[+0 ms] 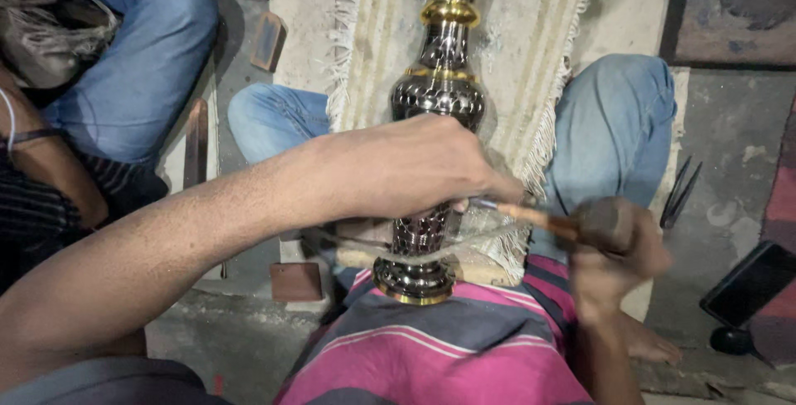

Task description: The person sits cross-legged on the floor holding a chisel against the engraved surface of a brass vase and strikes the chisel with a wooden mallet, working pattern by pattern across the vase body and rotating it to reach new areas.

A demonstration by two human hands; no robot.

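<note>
Head view: your left hand (414, 164) lies over the engraved metal vase (439, 90), fingers pinched narrow around a thin chisel (518, 210) set against its lower body. The vase lies lengthwise across your lap, its base (413, 281) touching the striped pink cloth (448, 347) and its neck pointing away over the fringed mat (531, 57). Your right hand (618, 260) is wrapped tight around a mallet (605, 223), blurred in motion. A glancing strike could skid the chisel across the pattern or catch your left fingers, and the round body may roll. Nearby, spare chisels (680, 194) and a dark phone (750, 282) lie on the floor to your right; another person's knee (141, 57) crowds your left elbow.
</note>
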